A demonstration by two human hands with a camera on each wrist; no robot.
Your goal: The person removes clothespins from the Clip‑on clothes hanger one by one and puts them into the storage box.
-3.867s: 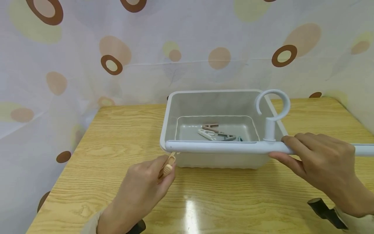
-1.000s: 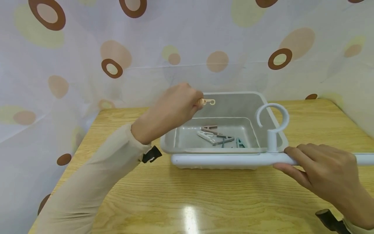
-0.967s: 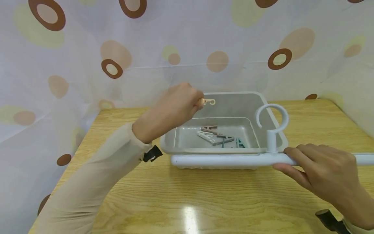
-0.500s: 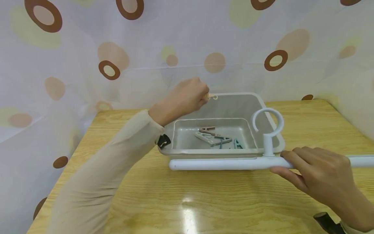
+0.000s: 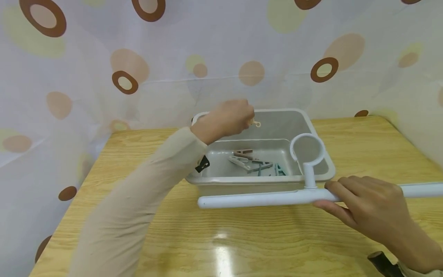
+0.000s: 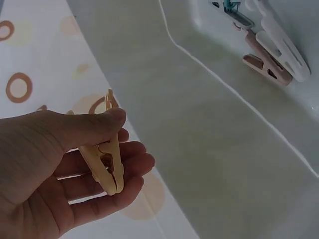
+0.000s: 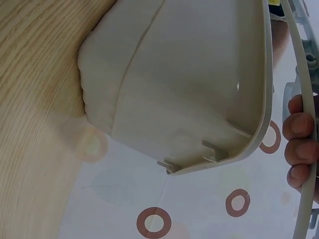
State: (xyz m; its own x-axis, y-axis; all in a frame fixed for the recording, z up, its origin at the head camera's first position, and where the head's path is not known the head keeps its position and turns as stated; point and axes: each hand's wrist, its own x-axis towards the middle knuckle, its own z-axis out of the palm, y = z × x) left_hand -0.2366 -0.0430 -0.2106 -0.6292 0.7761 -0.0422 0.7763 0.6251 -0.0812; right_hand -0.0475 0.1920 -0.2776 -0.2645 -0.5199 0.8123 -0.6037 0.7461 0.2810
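Observation:
My left hand (image 5: 233, 117) is above the back of the grey plastic bin (image 5: 242, 179), pinching a cream clothespin (image 6: 102, 167) between thumb and fingers. In the head view only the small hooked end of that clothespin shows past the fingers. My right hand (image 5: 370, 207) grips the long white bar of a hanger (image 5: 256, 200) beside its round open hook (image 5: 322, 154). The bar stretches across in front of the bin, above the table. In the right wrist view, curled fingers (image 7: 301, 149) wrap the bar.
Several clothespins lie on the bin's floor: a white one (image 6: 289, 50), a brown one (image 6: 269, 64), a teal one (image 5: 278, 170) and grey ones. The bin stands on a wooden table (image 5: 166, 231), in front of a spotted curtain (image 5: 207, 30).
My left hand has carried the cream clothespin from the bin's front left to over its back, drifting right lately. The hanger has dropped lower in view, its bar tilting and its hook turning.

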